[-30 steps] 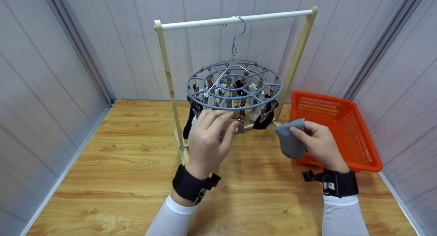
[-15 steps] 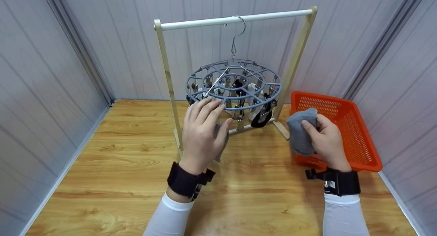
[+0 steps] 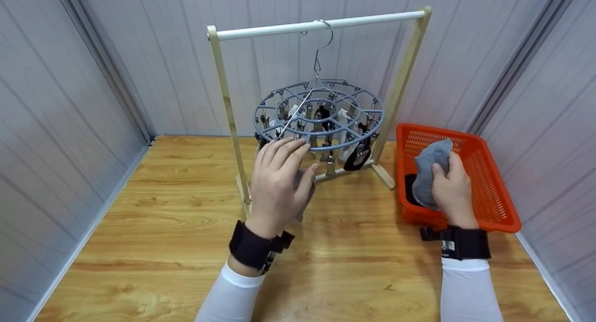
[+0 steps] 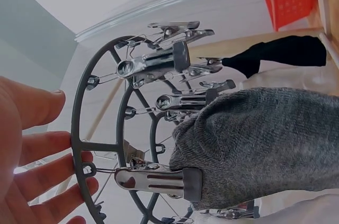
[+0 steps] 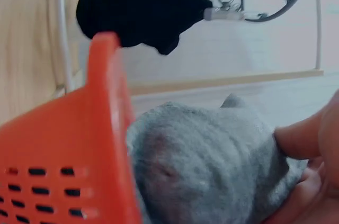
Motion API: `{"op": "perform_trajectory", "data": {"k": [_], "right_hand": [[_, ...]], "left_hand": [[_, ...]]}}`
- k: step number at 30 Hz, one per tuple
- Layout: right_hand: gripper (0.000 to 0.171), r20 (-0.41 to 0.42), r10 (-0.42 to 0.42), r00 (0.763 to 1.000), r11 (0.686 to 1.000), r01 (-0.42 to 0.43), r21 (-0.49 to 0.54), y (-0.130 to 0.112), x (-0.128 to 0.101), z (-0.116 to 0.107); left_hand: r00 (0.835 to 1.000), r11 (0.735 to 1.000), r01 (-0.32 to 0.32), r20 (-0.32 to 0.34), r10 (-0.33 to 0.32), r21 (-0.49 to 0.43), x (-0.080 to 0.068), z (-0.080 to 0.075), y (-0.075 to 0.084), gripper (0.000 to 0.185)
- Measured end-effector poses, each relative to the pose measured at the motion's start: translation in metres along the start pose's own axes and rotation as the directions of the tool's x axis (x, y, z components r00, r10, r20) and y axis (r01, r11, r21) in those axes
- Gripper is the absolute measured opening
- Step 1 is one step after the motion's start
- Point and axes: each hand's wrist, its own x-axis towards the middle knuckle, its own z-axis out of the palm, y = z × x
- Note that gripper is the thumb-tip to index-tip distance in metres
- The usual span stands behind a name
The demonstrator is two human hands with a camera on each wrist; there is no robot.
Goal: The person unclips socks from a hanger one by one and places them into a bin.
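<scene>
A round grey clip hanger (image 3: 347, 145) hangs by a hook from the white bar (image 3: 321, 26) of a wooden rack. My left hand (image 3: 279, 173) is under its near rim with straight fingers (image 4: 32, 155) touching the rim (image 4: 78, 123). A grey sock (image 4: 265, 144) hangs from a metal clip (image 4: 159, 180) just beside that hand. My right hand (image 3: 449, 187) grips a second grey sock (image 3: 430, 170) above the orange basket (image 3: 493, 191). In the right wrist view that sock (image 5: 201, 160) sits just past the basket wall (image 5: 63, 155).
Black socks (image 3: 356, 159) and white ones hang from other clips on the hanger. Something dark lies in the basket (image 3: 409, 187). The rack's wooden feet (image 3: 384, 175) stand on the wooden floor. Grey panel walls close in on three sides.
My right hand has carried its grey sock to the right, from beside the hanger to over the basket. My left hand's fingers have straightened and risen to the rim.
</scene>
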Motion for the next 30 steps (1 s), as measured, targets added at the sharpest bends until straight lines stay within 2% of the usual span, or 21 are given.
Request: {"op": "perform_trajectory", "data": {"k": [10,14,18,20,23,25,30], "right_hand": [[0.056,0.128,0.022,0.992,0.997,-0.012,-0.081,0.017,0.006,0.002],[0.055,0.172,0.034,0.984,0.983,-0.001,-0.185,0.023,0.007,0.002],[0.053,0.157,0.034,0.987,0.958,0.013,-0.288,0.026,0.005,0.001],[0.052,0.143,0.028,0.989,0.961,0.013,-0.276,0.023,0.003,0.001],[0.05,0.129,-0.023,0.991,0.979,0.049,-0.199,0.014,-0.001,0.003],[0.047,0.118,-0.078,0.99,0.985,0.095,-0.142,0.005,-0.003,0.007],[0.039,0.108,-0.212,0.971,0.974,0.219,-0.06,-0.015,-0.005,0.021]], "left_hand": [[1.0,1.0,-0.011,0.021,0.011,0.008,-0.001,0.0,0.003,0.032],[1.0,1.0,-0.018,0.025,0.018,-0.002,-0.001,0.0,0.004,0.033],[0.999,0.999,-0.029,0.025,0.029,-0.021,-0.001,0.0,0.005,0.032],[0.999,0.999,-0.033,0.026,0.033,-0.029,-0.001,0.0,0.005,0.032],[0.999,0.999,-0.037,0.029,0.038,-0.038,-0.001,-0.001,0.005,0.032],[0.999,0.998,-0.041,0.029,0.043,-0.05,0.0,-0.001,0.006,0.032],[0.998,0.996,-0.053,0.026,0.056,-0.078,0.0,-0.001,0.006,0.033]]}}
